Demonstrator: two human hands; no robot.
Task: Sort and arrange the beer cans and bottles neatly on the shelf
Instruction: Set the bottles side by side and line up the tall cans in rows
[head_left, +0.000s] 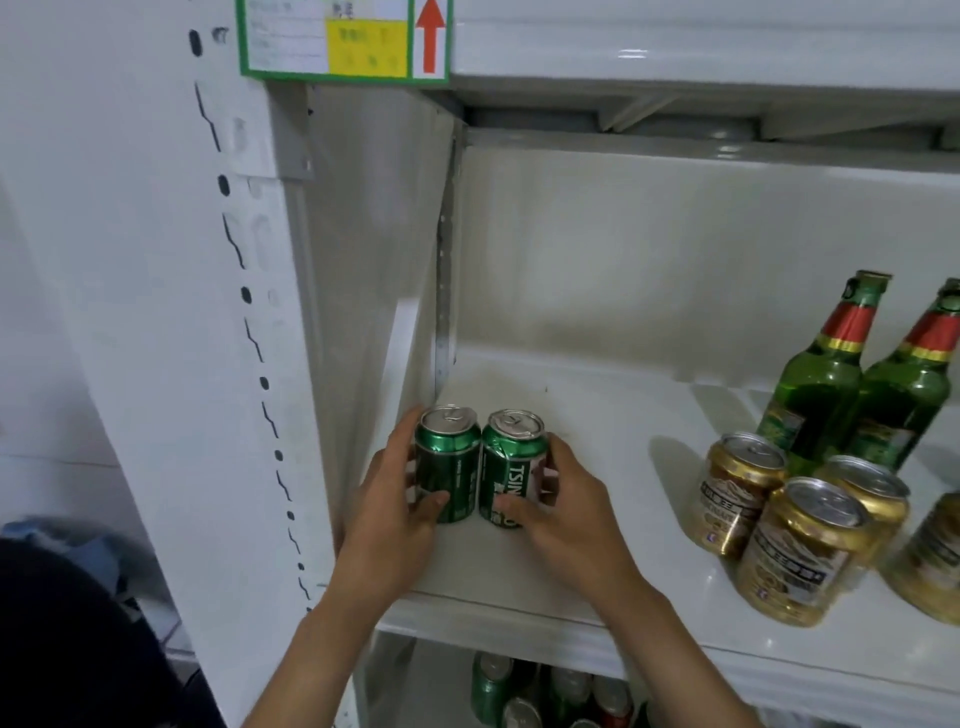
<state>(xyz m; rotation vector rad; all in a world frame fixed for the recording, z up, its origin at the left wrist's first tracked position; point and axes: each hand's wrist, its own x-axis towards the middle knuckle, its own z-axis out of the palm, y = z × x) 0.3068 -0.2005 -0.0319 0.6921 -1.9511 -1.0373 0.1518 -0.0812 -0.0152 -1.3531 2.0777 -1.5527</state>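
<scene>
White shelf (597, 467): hands grip two green cans (480, 467); gold cans (800, 551) cropped right, labels seemingly blurred.

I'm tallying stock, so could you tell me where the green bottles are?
The two green bottles stand upright at the shelf's far right, directly behind the gold cans.

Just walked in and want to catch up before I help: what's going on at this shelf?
A person is arranging beer on the white shelf. The left hand grips one green can and the right hand grips the other green can, both upright, side by side at the shelf's left end. Further right stand gold cans with two green bottles behind them. More cans sit on the shelf below.
</scene>
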